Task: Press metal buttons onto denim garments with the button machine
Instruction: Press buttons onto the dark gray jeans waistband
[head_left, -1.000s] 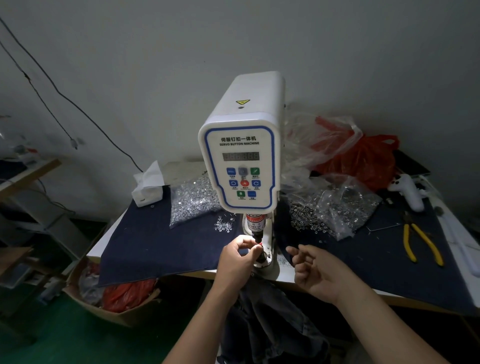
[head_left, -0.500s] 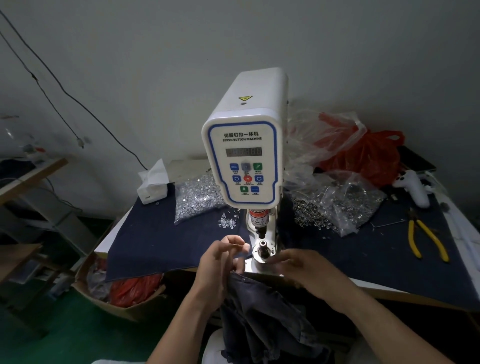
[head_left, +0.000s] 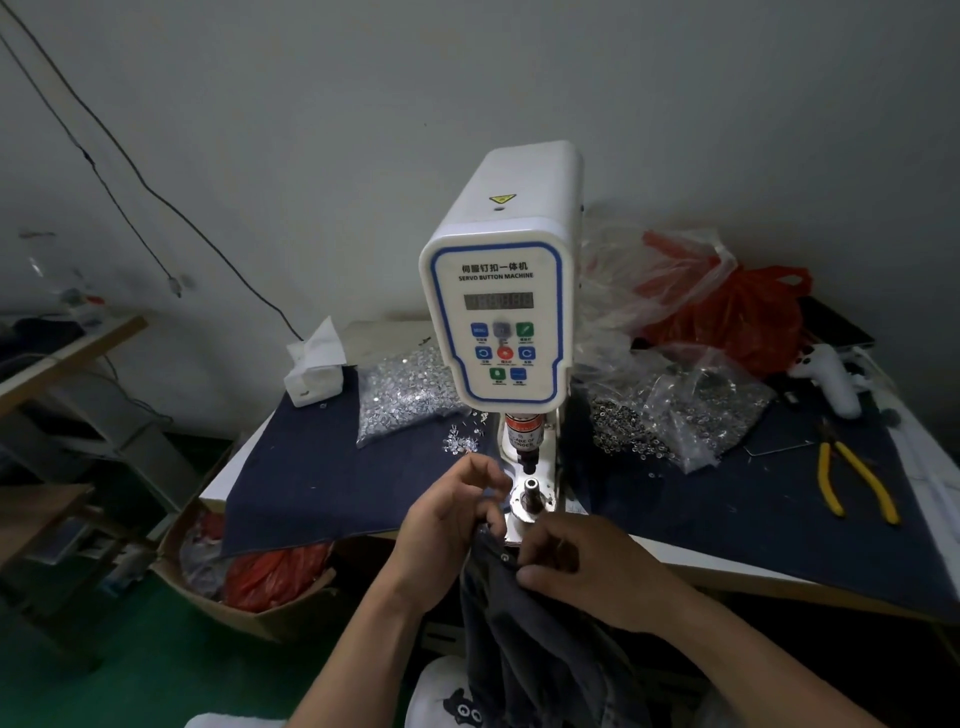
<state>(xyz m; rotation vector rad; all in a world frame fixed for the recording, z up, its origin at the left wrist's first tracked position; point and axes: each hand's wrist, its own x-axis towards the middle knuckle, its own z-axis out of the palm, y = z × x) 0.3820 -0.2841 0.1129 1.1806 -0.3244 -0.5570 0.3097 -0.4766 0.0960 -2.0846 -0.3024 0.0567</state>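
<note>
- A plain grey wall (head_left: 467, 78) stands behind, dimly lit, with black cables (head_left: 130, 171) hanging across it.
- The floor (head_left: 130, 675) is green.
- A wooden-edged side table (head_left: 67, 353) stands at left.
- The white worktop (head_left: 727, 566) carries a dark blue cloth (head_left: 311, 483).

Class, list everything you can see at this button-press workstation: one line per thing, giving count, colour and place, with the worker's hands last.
button machine: one, white with blue trim, centre of table
lower die: one, silver, under the machine head
denim garment: one, dark blue, hanging off the table's front edge
table cover: one, navy, spread over the table
bags of metal parts: two, clear with silver contents, either side of the machine
tissue pack: one, white, back left
red bag: one, back right
pliers: one, yellow handles, right
cardboard box: one, brown, floor left
left hand: holds the garment's edge
right hand: grips the garment near its top
</note>
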